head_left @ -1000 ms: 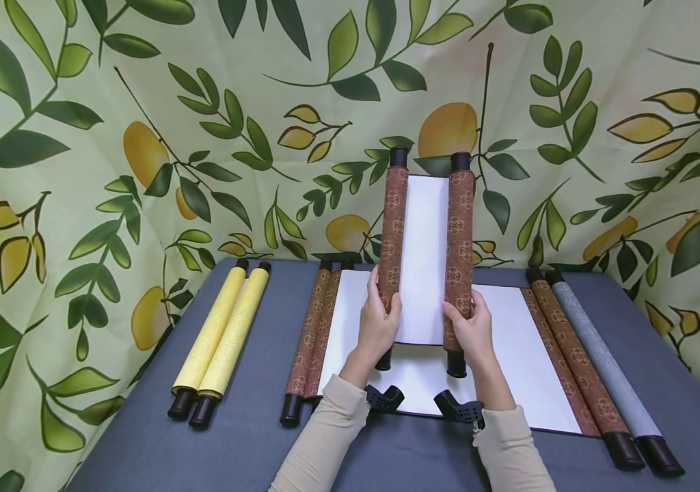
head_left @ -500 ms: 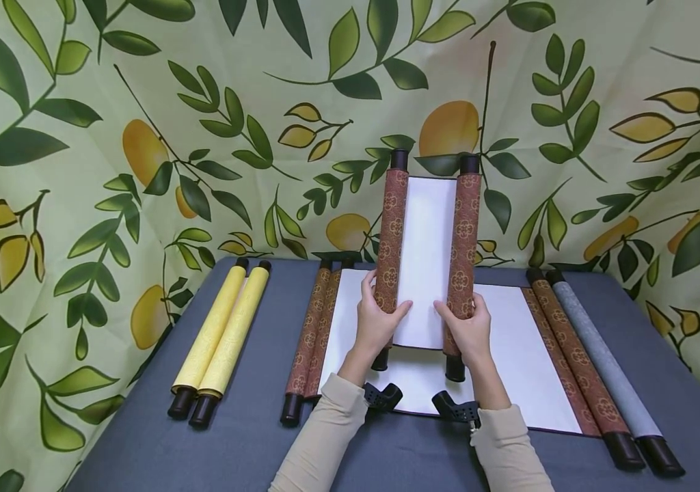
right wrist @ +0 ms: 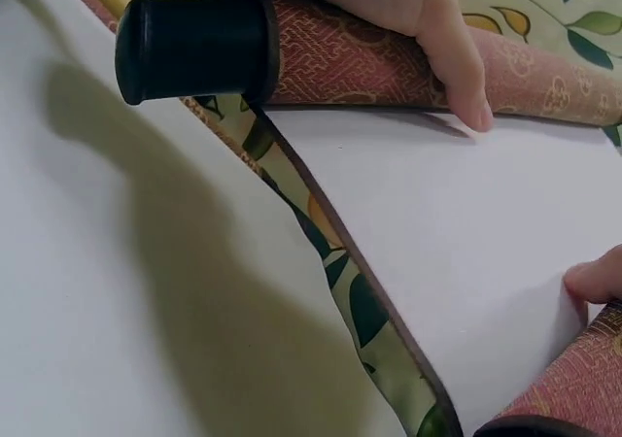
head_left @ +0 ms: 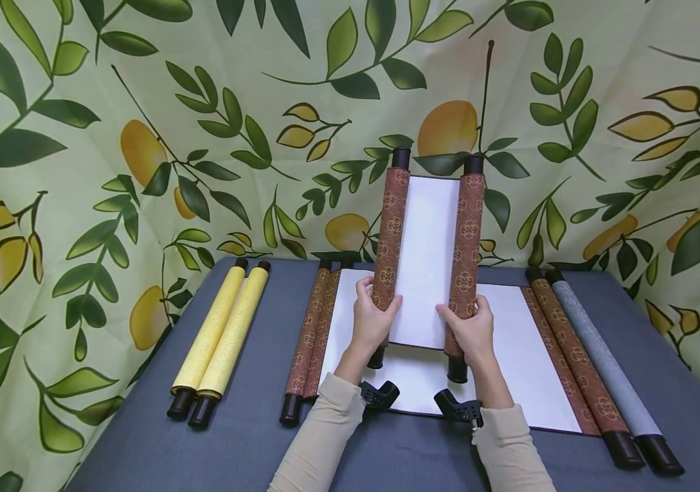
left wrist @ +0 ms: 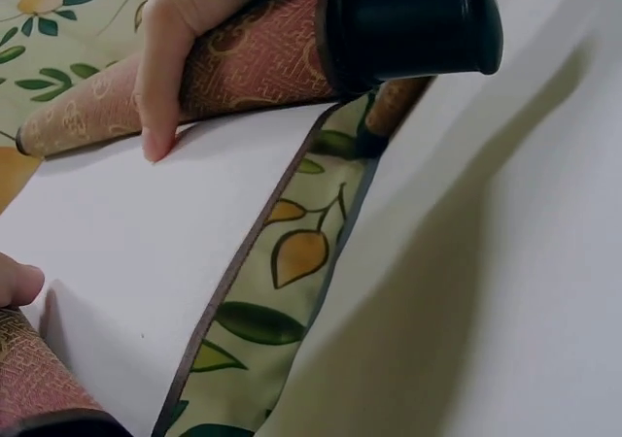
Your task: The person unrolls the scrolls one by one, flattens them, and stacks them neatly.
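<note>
A red-brown patterned scroll with black end knobs is held up above the table, partly unrolled, its white paper (head_left: 426,266) facing me. My left hand (head_left: 372,321) grips its left roll (head_left: 390,239), fingers behind and thumb at the paper's edge. The right roll (head_left: 465,253) is gripped by my right hand (head_left: 470,326) in the same way. In the left wrist view the left thumb (left wrist: 160,107) lies over the roll beside a black knob (left wrist: 418,29). The right thumb (right wrist: 462,78) shows likewise in the right wrist view. Both hands' other fingers are mostly hidden.
Below lies a larger opened brown scroll with white paper (head_left: 541,355), its rolls at both sides. A yellow scroll (head_left: 233,328) rests on the left of the blue-grey table (head_left: 141,430). Along the right lies a grey-blue roll (head_left: 608,362). A leaf-patterned cloth (head_left: 233,191) hangs behind.
The two rolls have moved apart, so a wider strip of white paper shows between them. The right roll has shifted right, and the left roll's lower end slightly left.
</note>
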Tool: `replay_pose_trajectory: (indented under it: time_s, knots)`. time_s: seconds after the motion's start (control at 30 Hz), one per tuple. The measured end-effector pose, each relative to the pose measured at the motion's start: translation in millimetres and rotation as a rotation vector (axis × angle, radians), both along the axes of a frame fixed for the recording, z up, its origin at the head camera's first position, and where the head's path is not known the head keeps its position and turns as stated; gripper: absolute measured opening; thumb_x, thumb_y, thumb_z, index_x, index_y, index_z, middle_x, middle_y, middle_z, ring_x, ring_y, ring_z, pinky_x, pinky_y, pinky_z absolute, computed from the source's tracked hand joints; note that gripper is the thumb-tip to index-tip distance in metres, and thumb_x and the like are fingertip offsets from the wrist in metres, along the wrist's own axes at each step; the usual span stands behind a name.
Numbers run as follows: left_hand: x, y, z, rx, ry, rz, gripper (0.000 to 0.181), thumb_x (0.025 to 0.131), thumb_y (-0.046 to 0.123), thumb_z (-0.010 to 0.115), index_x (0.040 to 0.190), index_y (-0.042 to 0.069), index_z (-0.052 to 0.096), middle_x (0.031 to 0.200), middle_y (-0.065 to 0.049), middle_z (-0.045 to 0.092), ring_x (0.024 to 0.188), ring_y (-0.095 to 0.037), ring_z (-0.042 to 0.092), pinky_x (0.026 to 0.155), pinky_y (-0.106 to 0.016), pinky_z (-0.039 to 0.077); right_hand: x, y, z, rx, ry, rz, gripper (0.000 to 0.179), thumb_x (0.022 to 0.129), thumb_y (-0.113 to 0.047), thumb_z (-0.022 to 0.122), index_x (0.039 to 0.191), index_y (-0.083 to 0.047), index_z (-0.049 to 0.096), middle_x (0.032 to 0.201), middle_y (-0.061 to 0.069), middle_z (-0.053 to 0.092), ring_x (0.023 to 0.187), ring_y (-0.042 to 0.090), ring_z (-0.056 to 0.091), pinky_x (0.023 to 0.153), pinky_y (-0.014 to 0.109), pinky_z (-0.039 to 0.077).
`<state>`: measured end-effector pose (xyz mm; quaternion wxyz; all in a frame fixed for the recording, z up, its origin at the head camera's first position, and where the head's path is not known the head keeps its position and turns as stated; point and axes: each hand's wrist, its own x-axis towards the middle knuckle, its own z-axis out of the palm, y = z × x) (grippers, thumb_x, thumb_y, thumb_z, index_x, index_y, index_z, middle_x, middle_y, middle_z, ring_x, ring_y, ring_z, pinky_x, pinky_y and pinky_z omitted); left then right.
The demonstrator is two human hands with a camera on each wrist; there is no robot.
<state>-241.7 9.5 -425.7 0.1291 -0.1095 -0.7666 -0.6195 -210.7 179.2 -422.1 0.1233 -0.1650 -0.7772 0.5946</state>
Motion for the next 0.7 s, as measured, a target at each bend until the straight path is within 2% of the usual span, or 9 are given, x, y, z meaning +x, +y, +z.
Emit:
replay_pose_trajectory:
  time_s: [0.2,0.37,0.53,0.7]
  knots:
    - [-1.5,-3.6,1.5,-0.021,0.001,-0.009,0.054,0.086,0.014,0.068,0.129,0.0,0.037,0.114,-0.027,0.065,0.095,-0.037,0.068,0.076,-0.039,0.058,0.4,3,0.4,0.001,0.033,-0.006,0.049,0.088,-0.014,0.066,0.129,0.001,0.045,0.115,0.016,0.056,0.083,0.006,0.052,0.067,0.016,0.044]
    - [-5.1,-5.8,-0.7,-0.032,-0.001,0.016,0.054,0.086,0.017,0.069,0.13,0.001,0.043,0.118,-0.021,0.059,0.102,-0.031,0.061,0.08,-0.035,0.053,1.0,8,0.5,-0.015,0.005,-0.004,0.049,0.089,-0.019,0.066,0.132,-0.004,0.049,0.114,0.01,0.056,0.084,0.006,0.05,0.07,0.02,0.043]
    - [-6.9,-7.8,-0.6,-0.033,0.003,0.043,0.053,0.084,0.02,0.07,0.128,0.001,0.047,0.115,-0.021,0.059,0.101,-0.03,0.06,0.079,-0.035,0.051,0.3,12,0.9,-0.002,-0.007,-0.012,0.052,0.088,-0.021,0.068,0.134,-0.005,0.05,0.12,0.014,0.057,0.087,0.007,0.051,0.071,0.019,0.043]
    - [-6.8,-12.6,2.6,-0.036,0.019,0.049,0.054,0.085,0.021,0.07,0.128,-0.002,0.05,0.115,-0.023,0.061,0.101,-0.033,0.062,0.08,-0.041,0.053,2.7,14,4.1,-0.012,0.006,-0.018,0.054,0.086,-0.02,0.071,0.135,-0.006,0.051,0.121,0.019,0.061,0.074,-0.007,0.054,0.067,0.015,0.046]
